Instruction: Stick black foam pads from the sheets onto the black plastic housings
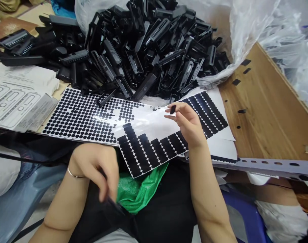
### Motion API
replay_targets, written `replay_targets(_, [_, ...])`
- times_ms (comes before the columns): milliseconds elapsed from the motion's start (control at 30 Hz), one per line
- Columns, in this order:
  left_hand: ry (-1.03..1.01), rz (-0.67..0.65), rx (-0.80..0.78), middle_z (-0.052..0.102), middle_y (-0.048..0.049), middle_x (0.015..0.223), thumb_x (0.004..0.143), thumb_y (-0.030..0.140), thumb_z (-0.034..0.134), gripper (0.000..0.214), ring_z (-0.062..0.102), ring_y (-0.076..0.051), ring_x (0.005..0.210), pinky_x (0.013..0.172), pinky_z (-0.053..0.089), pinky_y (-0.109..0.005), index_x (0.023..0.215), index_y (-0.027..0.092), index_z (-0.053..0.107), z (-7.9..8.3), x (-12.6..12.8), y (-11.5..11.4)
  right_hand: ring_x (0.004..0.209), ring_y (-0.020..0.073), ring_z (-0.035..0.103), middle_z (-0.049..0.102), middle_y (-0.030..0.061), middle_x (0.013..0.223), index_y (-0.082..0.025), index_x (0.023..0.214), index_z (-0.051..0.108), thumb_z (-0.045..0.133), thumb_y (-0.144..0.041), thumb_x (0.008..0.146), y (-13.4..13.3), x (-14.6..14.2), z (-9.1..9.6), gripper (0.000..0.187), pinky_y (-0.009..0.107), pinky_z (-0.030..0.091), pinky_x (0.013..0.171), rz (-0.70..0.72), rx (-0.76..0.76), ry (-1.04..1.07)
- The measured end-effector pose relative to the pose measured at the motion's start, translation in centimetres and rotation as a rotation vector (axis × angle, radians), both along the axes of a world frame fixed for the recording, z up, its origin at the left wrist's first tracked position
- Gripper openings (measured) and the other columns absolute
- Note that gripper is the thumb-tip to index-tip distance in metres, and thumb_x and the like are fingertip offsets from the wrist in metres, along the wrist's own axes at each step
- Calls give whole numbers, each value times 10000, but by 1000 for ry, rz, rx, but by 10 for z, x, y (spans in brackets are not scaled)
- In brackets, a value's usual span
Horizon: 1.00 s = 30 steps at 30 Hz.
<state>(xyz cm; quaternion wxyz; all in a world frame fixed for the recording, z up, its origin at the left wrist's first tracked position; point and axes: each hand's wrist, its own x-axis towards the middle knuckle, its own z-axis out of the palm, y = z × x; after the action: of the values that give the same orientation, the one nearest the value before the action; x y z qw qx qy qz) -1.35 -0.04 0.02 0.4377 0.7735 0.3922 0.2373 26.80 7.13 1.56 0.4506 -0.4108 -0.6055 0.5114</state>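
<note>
The person's right hand is above the sheet of oblong stickers, its grip closed at the fingertips on a small black sticker. The left hand is lower, in front of the surface and over the lap; its grip looks clamped on a dark piece, though blur and the black clothing behind hide that piece's outline and which way it faces.

To handle the sticker well, the right hand probably does best to pinch only its rim, since a broad touch could leave the tacky side weak or crumpled. The left hand would do well to steady the dark piece, with its flat face turned up, before the two meet; a square first contact, pressed from one end to the other, likely keeps out creases.

The oblong sheet overlaps the sheet of round dots and juts past the front edge, so a forearm could drag it. Loose black patches lie on the wood to the right, well apart from the heap of black plastic parts, a sign that small pieces stray easily
</note>
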Motion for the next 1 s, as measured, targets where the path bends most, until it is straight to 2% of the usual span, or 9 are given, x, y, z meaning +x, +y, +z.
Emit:
replay_targets(67, [-62, -700, -163, 759, -20, 638, 800, 231, 790, 46, 730, -171, 559, 493, 534, -175, 840, 251, 803, 1, 27, -18, 1028, 188, 628, 619, 4, 1070, -278, 913, 604, 791, -555, 773, 10, -5, -9, 362, 348, 567, 932, -23, -62, -7])
replay_targets(133, [263, -864, -158, 798, -30, 752, 716, 37, 791, 246, 762, -204, 672, 573, 553, -218, 865, 232, 792, -3, 64, -41, 1010, 179, 642, 613, -7, 1044, -279, 932, 598, 785, -556, 772, 17, -11, -15, 371, 339, 563, 921, -8, -106, 6])
replay_targets(200, [728, -668, -90, 789, -93, 755, 665, -72, 719, 262, 763, -263, 701, 594, 562, -284, 755, 168, 773, -10, 96, -61, 1002, 171, 648, 604, -13, 1027, -275, 937, 601, 768, -544, 792, 18, -16, -15, 349, 333, 558, 914, 17, -120, 13])
replay_targets(233, [793, -628, -99, 780, -125, 756, 654, -87, 699, 248, 757, -280, 686, 572, 555, -299, 741, 135, 766, -12, 107, -67, 1001, 169, 649, 600, -14, 1020, -271, 936, 605, 762, -537, 801, 17, -17, -14, 337, 330, 555, 912, 27, -116, 14])
replay_targets(433, [845, -498, -70, 768, -176, 847, 731, -88, 609, 263, 757, -304, 792, 640, 554, -334, 848, 92, 761, -8, 102, -56, 973, 162, 650, 587, -16, 989, -257, 916, 624, 763, -507, 814, 12, -20, -10, 303, 324, 544, 894, 41, -103, 20])
replay_targets(700, [743, -432, -58, 775, -163, 981, 856, 223, 730, 230, 753, -341, 934, 752, 569, -377, 1066, 129, 740, -24, 86, -41, 935, 153, 654, 598, -25, 950, -257, 901, 624, 767, -491, 804, 12, -13, -11, 291, 315, 540, 871, -22, -110, 27])
replay_targets(867, [174, -470, -235, 793, -57, 1066, 936, 242, 642, 312, 752, -195, 952, 796, 537, -246, 1245, 221, 679, -7, 60, -25, 935, 173, 671, 657, -10, 933, -238, 846, 625, 763, -497, 800, 14, -14, -19, 297, 350, 532, 920, -23, -221, -21])
replay_targets(933, [49, -321, -211, 790, -32, 1068, 966, 268, 584, 307, 745, -178, 906, 795, 534, -252, 1261, 246, 665, 2, 43, -7, 905, 186, 685, 699, 19, 929, -223, 807, 626, 760, -481, 810, 18, -15, -29, 291, 380, 536, 937, -27, -369, -36])
replay_targets(1000, [102, 62, -33, 772, -34, 1111, 945, 290, 603, 266, 715, -231, 1006, 892, 526, -326, 1196, 261, 686, 3, 26, 20, 872, 194, 697, 722, 47, 897, -210, 780, 636, 762, -452, 820, 21, -16, -40, 276, 407, 537, 962, -41, -471, -38])
